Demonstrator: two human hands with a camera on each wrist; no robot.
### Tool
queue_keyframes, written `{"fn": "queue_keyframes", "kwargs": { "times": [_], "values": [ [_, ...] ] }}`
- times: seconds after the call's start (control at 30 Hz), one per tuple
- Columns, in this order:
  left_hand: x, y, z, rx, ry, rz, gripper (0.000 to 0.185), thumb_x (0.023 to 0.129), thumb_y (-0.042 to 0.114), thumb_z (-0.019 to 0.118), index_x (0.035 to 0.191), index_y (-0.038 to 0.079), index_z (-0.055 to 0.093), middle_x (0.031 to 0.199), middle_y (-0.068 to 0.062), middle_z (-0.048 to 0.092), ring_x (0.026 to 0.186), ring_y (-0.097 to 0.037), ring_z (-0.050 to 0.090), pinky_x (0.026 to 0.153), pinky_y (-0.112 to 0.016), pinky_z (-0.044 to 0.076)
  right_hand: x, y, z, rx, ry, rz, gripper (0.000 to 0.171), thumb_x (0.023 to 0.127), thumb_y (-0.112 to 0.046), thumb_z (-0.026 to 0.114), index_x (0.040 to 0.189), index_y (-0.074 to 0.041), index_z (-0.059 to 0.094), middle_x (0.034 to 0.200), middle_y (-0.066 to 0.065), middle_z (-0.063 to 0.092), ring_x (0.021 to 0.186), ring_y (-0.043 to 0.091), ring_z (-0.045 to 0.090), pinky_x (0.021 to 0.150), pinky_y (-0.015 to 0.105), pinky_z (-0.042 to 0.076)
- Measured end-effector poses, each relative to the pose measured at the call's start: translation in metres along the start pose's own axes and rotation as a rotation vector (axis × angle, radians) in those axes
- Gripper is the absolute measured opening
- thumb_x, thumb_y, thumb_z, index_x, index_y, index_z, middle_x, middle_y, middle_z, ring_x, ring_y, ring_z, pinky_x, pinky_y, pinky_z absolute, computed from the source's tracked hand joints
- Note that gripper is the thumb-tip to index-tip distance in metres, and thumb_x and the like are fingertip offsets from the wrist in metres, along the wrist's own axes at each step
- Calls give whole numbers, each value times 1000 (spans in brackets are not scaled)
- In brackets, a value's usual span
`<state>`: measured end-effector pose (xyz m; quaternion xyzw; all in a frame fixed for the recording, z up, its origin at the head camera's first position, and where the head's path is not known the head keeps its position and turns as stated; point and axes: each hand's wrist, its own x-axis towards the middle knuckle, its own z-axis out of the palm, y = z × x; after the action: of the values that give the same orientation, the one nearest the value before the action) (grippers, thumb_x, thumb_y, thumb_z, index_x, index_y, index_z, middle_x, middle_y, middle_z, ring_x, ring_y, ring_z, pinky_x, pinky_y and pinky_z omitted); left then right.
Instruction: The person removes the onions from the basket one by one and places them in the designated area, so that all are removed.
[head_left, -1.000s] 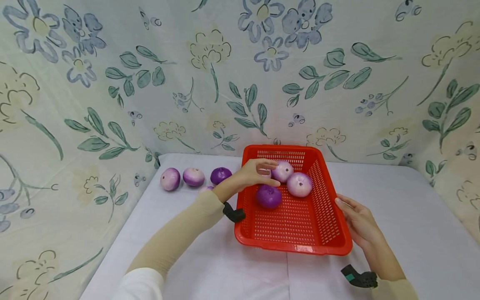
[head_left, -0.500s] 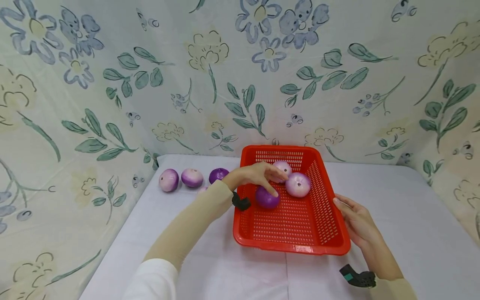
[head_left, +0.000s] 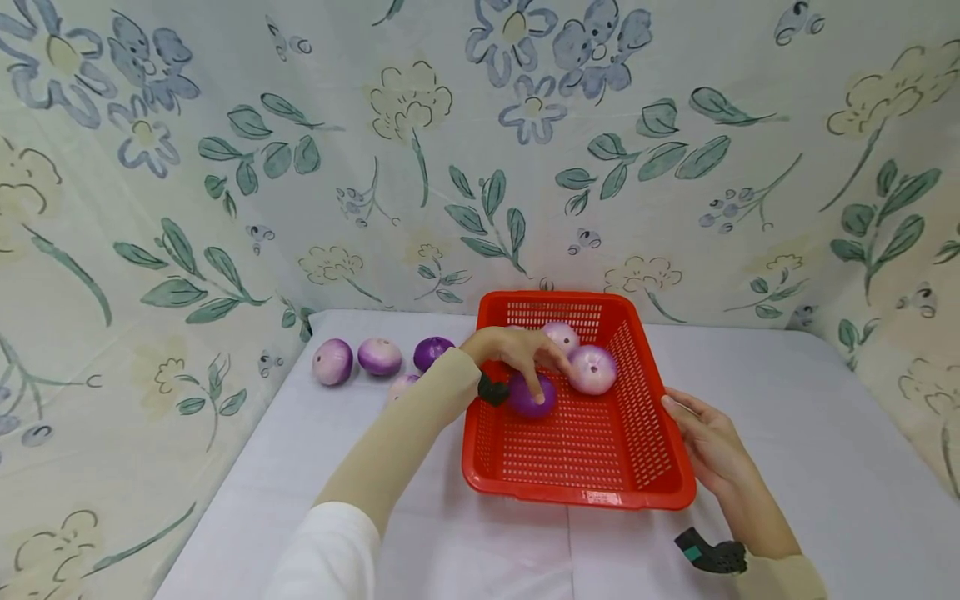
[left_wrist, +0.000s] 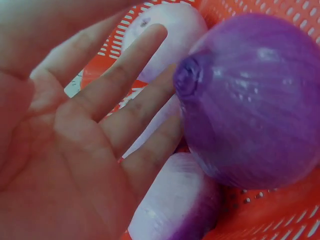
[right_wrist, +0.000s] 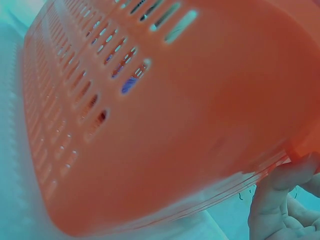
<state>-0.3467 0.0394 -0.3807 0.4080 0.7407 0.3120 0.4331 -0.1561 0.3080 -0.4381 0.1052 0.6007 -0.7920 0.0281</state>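
A red plastic basket [head_left: 630, 498] stands tilted on the white-covered table with several purple and pale onions in it. My left hand [head_left: 517, 350] reaches over its left wall, thumb and fingers spread above a dark purple onion [head_left: 527, 408]. In the left wrist view the palm faces that glossy onion [left_wrist: 260, 105], fingers extended with tips at its root end, and pale onions [left_wrist: 170, 200] lie behind and below. My right hand [head_left: 708, 442] grips the basket's right rim, its thumb on top; in the right wrist view, bent fingers [right_wrist: 272, 200] show at the rim.
Left of the basket on the tabletop lie several more onions: a pale-purple one [head_left: 332, 362], a white-topped one [head_left: 379, 357], a dark one [head_left: 431, 353] and one partly covered by the left forearm [head_left: 402, 385]. A floral cloth [head_left: 420, 167] hangs behind.
My left hand has shifted slightly right and down inside the basket, its thumb now over the dark purple onion. The right hand keeps its grip on the rim.
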Motion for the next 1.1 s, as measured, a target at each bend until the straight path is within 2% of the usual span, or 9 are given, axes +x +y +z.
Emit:
{"fn": "queue_keyframes", "kwargs": {
  "times": [0.1,0.2,0.3,0.5,0.77,0.87,1.1],
  "values": [
    [1,-2,-1,21,-22,-8,58,79,-4,81,133,6,64,137,1,60,137,-24,45,111,-33,37,0,0,1,-5,3,0,39,100,-27,62,134,-17,46,105,-11,69,94,7,68,81,27,57],
    [2,-4,-2,9,-59,14,59,80,-7,79,136,0,60,142,-8,56,139,-29,42,112,-35,36,0,0,1,-8,7,0,42,100,-28,62,136,-16,45,105,-12,69,94,7,68,81,27,57],
    [2,-6,-4,12,-76,3,60,80,-7,78,137,-2,58,143,-12,54,139,-30,41,112,-35,37,1,0,2,-10,12,0,42,100,-28,62,136,-17,45,105,-12,69,94,7,68,81,27,57],
    [1,-9,-6,75,-79,-42,60,80,-1,81,136,3,60,142,-8,56,138,-22,41,113,-30,34,0,0,2,-23,12,-4,43,100,-29,62,137,-16,44,106,-12,69,93,7,68,81,28,57],
    [3,-15,-8,148,-80,-60,61,78,6,85,135,9,64,136,7,59,137,-15,40,116,-35,30,0,-1,2,-18,10,-1,45,100,-28,62,139,-15,43,106,-12,69,94,8,68,81,28,57],
    [5,-16,-8,172,-91,-58,61,78,7,85,135,10,64,136,7,59,135,-14,41,116,-36,29,0,0,2,-13,7,-6,41,100,-28,62,136,-17,46,106,-11,70,94,8,68,81,28,57],
    [8,-17,-5,191,-83,-140,58,77,14,87,132,18,67,135,9,56,126,-15,44,107,-33,40,0,0,1,-2,6,2,34,100,-27,62,130,-19,49,105,-11,70,93,8,68,81,27,57]
  ]
}}
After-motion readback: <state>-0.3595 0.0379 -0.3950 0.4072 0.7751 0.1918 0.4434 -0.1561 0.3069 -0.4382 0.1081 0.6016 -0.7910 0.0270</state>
